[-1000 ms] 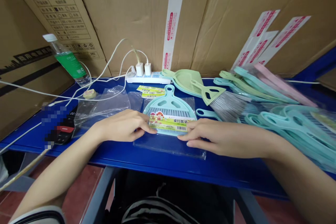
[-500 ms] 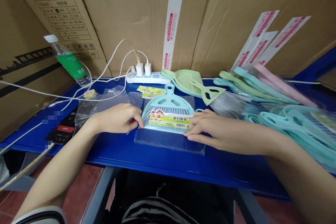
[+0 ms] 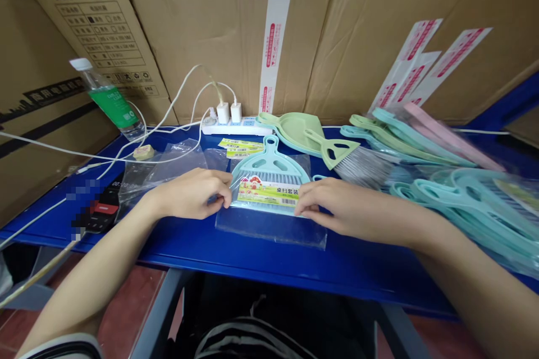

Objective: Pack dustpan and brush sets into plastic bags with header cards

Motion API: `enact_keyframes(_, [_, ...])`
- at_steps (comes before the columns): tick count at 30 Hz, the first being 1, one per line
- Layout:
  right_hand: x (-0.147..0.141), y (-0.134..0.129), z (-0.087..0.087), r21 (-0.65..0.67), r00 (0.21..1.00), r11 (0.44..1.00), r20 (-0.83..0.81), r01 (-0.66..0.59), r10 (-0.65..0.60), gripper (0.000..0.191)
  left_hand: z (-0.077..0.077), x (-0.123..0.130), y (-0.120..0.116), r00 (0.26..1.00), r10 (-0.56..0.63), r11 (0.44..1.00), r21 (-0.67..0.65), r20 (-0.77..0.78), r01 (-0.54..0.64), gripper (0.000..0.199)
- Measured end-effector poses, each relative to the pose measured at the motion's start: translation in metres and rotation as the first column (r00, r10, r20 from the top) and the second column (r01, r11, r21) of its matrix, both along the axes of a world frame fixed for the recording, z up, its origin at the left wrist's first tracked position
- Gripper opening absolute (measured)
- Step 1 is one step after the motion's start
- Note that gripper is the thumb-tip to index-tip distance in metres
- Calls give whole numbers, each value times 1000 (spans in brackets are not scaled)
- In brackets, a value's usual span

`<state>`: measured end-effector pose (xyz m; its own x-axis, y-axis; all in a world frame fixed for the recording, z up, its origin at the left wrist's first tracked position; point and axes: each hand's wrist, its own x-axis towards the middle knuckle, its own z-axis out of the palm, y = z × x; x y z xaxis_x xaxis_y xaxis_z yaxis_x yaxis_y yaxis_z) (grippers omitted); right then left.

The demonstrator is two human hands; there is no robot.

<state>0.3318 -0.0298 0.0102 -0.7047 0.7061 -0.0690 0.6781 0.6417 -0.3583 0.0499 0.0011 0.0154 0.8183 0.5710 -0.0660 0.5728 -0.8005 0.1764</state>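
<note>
A light blue dustpan (image 3: 270, 164) with a matching grey-bristled brush (image 3: 275, 178) lies flat in front of me, handle pointing away. Across the bristles sits a yellow-green printed card (image 3: 269, 191) with red mushrooms. Clear plastic bag (image 3: 273, 227) film surrounds the set and stretches past its near edge. My left hand (image 3: 197, 193) has its thumb and forefinger pinched at the bag's left side. At the right side, the curled fingers of my right hand (image 3: 328, 202) pinch the bag beside the card, covering its right end.
Right of me lie a green brush (image 3: 337, 151), a green dustpan (image 3: 301, 130) and stacked blue sets (image 3: 471, 202). Spare cards (image 3: 240, 147), clear bags (image 3: 168, 165), a phone (image 3: 103, 207), a bottle (image 3: 112, 104) and a power strip (image 3: 233, 127) with cables occupy the left and back.
My left forefinger has curled in from a stretched position at the bag's left edge. The right fingers have drawn together and shifted slightly left. The dustpan stays nearly in place.
</note>
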Motion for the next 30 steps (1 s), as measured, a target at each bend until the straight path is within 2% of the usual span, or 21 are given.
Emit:
enact_keyframes(3, [-1, 1, -2, -37, 999, 999, 53, -6, 8, 22, 2, 1, -2, 1000, -20, 999, 37, -2, 20, 24])
enact_keyframes(10, [-7, -2, -7, -10, 995, 1000, 100, -4, 5, 17, 2, 2, -3, 999, -44, 998, 51, -23, 45, 24])
enact_keyframes(16, [-5, -5, -7, -12, 992, 999, 122, -42, 43, 25, 4, 1, -3, 996, -79, 993, 87, -48, 83, 24])
enact_keyframes(30, [-2, -10, -2, -54, 978, 992, 173, -112, 120, 40, 0, 7, -10, 995, -88, 996, 21, -45, 89, 24])
